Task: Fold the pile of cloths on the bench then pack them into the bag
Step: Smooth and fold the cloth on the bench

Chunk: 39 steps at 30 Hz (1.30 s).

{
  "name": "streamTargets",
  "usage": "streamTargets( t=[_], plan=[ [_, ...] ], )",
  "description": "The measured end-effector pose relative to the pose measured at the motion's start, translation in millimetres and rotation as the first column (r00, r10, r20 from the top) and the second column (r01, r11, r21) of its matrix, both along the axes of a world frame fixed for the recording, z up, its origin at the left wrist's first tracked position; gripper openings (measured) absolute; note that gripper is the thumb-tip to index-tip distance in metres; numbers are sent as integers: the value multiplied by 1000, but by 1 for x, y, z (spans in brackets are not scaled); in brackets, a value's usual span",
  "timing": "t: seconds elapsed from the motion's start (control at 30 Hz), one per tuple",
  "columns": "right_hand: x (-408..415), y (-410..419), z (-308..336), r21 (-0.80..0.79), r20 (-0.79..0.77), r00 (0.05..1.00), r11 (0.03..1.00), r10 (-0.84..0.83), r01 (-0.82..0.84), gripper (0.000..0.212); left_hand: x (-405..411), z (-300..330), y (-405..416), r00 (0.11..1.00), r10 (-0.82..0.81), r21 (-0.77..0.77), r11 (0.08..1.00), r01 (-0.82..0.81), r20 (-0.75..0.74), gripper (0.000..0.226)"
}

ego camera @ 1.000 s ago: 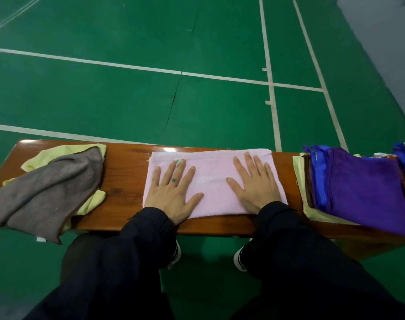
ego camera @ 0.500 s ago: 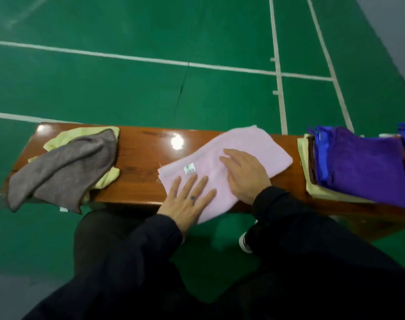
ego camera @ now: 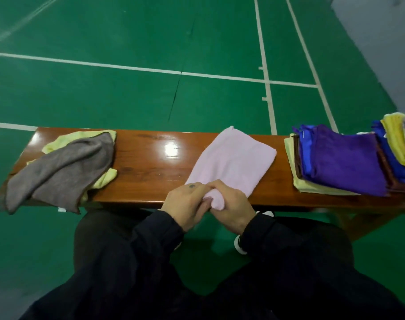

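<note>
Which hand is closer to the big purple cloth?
Right. The right hand grips the near end of the pink cloth, on the side toward the purple cloth. The left hand grips the same end, one hand farther away.

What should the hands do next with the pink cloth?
Probably lift the near end and fold it up over the far half. Both the left hand and the right hand pinch the near end of the pink cloth, which lies slanted and flat on the bench, so it looks ready for another fold before joining the folded stack.
</note>
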State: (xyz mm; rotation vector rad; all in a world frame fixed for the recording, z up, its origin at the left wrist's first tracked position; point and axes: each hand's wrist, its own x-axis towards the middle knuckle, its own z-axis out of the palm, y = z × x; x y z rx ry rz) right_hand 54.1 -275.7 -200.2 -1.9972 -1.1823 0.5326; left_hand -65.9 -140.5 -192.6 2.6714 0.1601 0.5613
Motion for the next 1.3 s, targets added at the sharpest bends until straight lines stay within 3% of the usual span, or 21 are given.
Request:
streamTargets(
  t=[0.07,0.17,0.23,0.3,0.43,0.5,0.57,0.67,0.73,0.8,0.87,0.93,1.07,1.13,1.3],
  plan=[
    [14,-8,4,18,-212,977,1000,-10,14,26,0,4,-4,994,1,-206,978,-24,-113,43],
    [31,-22,12,58,-391,917,993,-74,105,16,0,-2,-1,914,-79,-273,961,-36,-398,69],
    [41,-28,20,64,-460,881,985,-113,159,12,-1,-11,2,934,-87,-285,959,-16,-346,49],
    [49,-31,28,45,-512,849,983,-129,176,11,-1,-12,3,977,-46,-434,899,-51,-209,21],
    [61,-41,38,17,-677,716,970,-169,244,13,5,11,-3,996,25,-762,643,-85,-90,16],
    [65,-43,37,-58,-736,638,960,-227,275,19,13,19,-1,990,38,-893,428,-136,-132,19],
    [69,-43,30,-144,-701,626,928,-340,343,22,24,20,2,982,11,-959,211,-186,-188,37],
    [76,-38,18,-207,-683,530,830,-502,518,28,38,21,5,982,-24,-978,101,-183,-186,74],
    [82,-37,17,-206,-737,434,785,-517,585,35,44,22,6,981,-51,-964,206,-171,-185,74],
    [90,-40,21,-202,-802,354,777,-480,596,35,54,20,6,978,-23,-918,350,-186,-208,55],
    [94,-42,24,-189,-849,327,816,-415,546,27,70,21,5,975,61,-889,401,-220,-214,37],
    [96,-42,23,-185,-803,384,804,-455,565,17,88,20,6,966,140,-878,403,-257,-218,36],
    [112,-29,20,-141,-635,431,645,-641,751,6,117,16,15,964,146,-847,461,-264,-221,75],
    [121,-20,17,-113,-504,491,618,-711,778,7,128,14,16,959,168,-828,484,-282,-228,80],
    [127,-9,-1,-126,-163,573,593,-803,795,18,135,2,10,905,257,-701,573,-424,-338,37]
  ],
)
